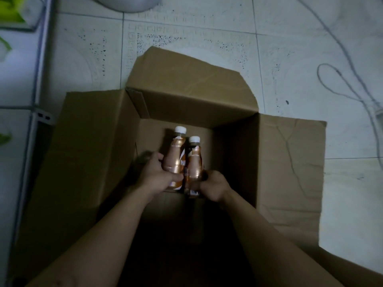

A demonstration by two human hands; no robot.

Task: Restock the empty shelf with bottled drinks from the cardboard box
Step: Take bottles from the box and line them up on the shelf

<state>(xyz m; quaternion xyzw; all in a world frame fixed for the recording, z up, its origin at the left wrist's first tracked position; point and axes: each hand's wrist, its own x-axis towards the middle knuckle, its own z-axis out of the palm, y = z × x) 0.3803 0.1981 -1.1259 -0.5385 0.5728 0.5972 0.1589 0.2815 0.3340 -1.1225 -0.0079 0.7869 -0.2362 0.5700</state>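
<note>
An open cardboard box [87,141] lies on the tiled floor with its flaps spread out. Inside it, my left hand [157,175] grips the lower body of a brown bottled drink [175,156] with a white cap. Right beside it, my right hand [213,187] grips the bottom of a second brown bottle [194,162], also white-capped. The two bottles touch side by side, caps pointing away from me. The box floor around them is dark, and no other bottles show.
A white shelf frame [35,83] runs along the left edge, with green items [10,15] behind it. A grey cable [339,79] loops over the floor tiles at the right. A pale round object [128,3] sits at the top.
</note>
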